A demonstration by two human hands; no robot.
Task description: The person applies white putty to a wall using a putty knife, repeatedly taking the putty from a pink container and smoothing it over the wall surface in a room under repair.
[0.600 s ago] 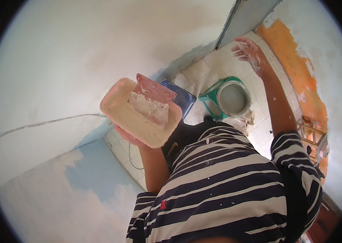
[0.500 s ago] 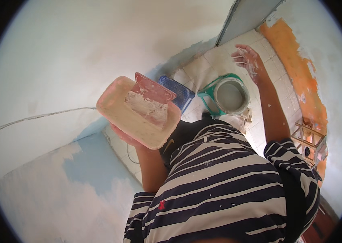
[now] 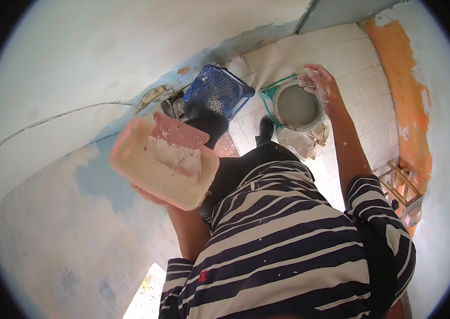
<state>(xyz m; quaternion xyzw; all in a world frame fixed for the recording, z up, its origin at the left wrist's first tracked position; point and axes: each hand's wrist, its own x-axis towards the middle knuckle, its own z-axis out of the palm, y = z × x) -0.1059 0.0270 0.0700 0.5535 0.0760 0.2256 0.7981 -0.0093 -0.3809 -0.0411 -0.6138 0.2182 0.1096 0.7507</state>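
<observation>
My left hand (image 3: 153,196) grips a shallow pink plastic tray (image 3: 155,178) from underneath, held up at chest height. A pink flat scraper (image 3: 178,144) smeared with white filler lies inside the tray. My right hand (image 3: 319,85), dusted white with fingers spread, hovers above a round bucket (image 3: 295,108) of grey paste standing on the tiled floor. Whether the hand touches the bucket's rim I cannot tell.
A blue plastic stool (image 3: 217,90) stands by the wall base. The wall (image 3: 76,80) on the left is white with blue patches and a long crack. An orange-patched wall (image 3: 403,90) is at right, a small wooden stand (image 3: 401,183) beside it. Crumpled bags (image 3: 302,142) lie near the bucket.
The view has tipped downward. My right hand dropped from near the orange wall to above the bucket. The tray stays in my left hand and has shifted lower.
</observation>
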